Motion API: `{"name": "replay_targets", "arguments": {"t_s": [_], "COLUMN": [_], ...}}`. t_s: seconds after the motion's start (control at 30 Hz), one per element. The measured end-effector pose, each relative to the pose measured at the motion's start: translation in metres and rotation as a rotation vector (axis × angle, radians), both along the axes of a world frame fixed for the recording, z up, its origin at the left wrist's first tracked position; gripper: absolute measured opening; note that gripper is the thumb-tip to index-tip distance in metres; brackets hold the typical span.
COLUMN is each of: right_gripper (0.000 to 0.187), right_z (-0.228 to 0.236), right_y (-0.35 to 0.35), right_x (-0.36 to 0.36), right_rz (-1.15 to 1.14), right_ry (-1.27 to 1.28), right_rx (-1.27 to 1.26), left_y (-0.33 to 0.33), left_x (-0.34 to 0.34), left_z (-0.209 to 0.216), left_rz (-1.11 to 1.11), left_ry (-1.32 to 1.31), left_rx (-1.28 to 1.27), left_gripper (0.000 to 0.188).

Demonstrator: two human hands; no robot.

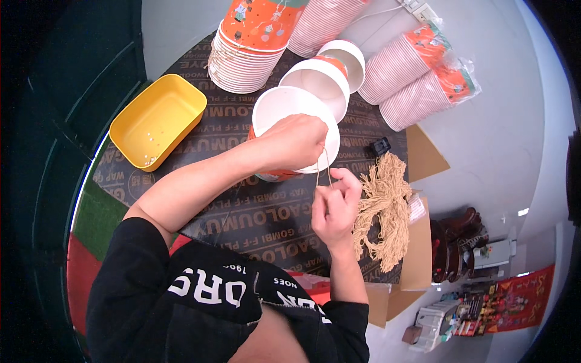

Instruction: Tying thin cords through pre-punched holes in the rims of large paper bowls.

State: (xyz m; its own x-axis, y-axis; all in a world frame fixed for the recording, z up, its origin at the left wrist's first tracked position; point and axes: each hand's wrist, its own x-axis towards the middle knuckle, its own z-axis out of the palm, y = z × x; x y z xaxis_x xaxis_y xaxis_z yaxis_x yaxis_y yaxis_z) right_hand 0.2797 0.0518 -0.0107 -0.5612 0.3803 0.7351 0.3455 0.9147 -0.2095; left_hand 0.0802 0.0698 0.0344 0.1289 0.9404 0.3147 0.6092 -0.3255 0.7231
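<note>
My left hand [295, 142] is closed over the near rim of a large paper cup [272, 106], white inside and orange outside, its fingers partly hidden. A thin tan string [318, 168] loops from this hand down to my right hand [336, 204], which pinches it between thumb and fingers just below the cup. Behind this cup, two more paper cups [322, 83] lie in a row with their mouths tilted toward me. To the right of my right hand lies a loose bundle of tan strings [387, 209].
On the left stands a yellow plastic bin [193, 112] with small bits inside. A tall stack of orange cups [242, 66] rises at the back. Plastic-wrapped cup stacks [417, 85] lie at the back right. A small black object [380, 146] and cardboard flaps [417, 254] edge the dark table [260, 212].
</note>
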Motion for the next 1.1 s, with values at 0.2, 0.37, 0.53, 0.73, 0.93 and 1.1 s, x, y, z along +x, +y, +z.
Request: {"name": "replay_targets", "arguments": {"t_s": [0.2,0.37,0.53,0.73,0.93,1.1], "right_gripper": [0.009,0.002,0.005,0.007,0.007,0.008], "right_z": [0.001,-0.002,0.001,-0.001,-0.007,-0.002], "right_y": [0.005,0.006,0.009,0.008,0.009,0.005], "right_x": [-0.004,-0.010,-0.014,-0.019,-0.017,-0.018], "right_rz": [-0.061,-0.070,-0.061,-0.038,-0.064,-0.028], "right_ry": [0.187,0.402,0.490,0.528,0.482,0.483], "right_rx": [-0.143,-0.436,-0.677,-0.738,-0.684,-0.671], "left_y": [-0.007,-0.013,-0.019,-0.019,-0.016,-0.011], "left_x": [-0.004,-0.006,-0.011,-0.011,-0.009,-0.008], "left_z": [0.006,0.008,0.019,0.025,0.023,0.015], "left_rz": [-0.052,-0.171,-0.303,-0.337,-0.313,-0.287], "left_ry": [0.097,0.100,0.081,0.034,-0.033,-0.033], "left_rx": [-0.006,0.092,0.034,-0.073,-0.073,-0.043], "left_gripper": [0.007,0.005,0.006,0.008,0.007,0.008]}}
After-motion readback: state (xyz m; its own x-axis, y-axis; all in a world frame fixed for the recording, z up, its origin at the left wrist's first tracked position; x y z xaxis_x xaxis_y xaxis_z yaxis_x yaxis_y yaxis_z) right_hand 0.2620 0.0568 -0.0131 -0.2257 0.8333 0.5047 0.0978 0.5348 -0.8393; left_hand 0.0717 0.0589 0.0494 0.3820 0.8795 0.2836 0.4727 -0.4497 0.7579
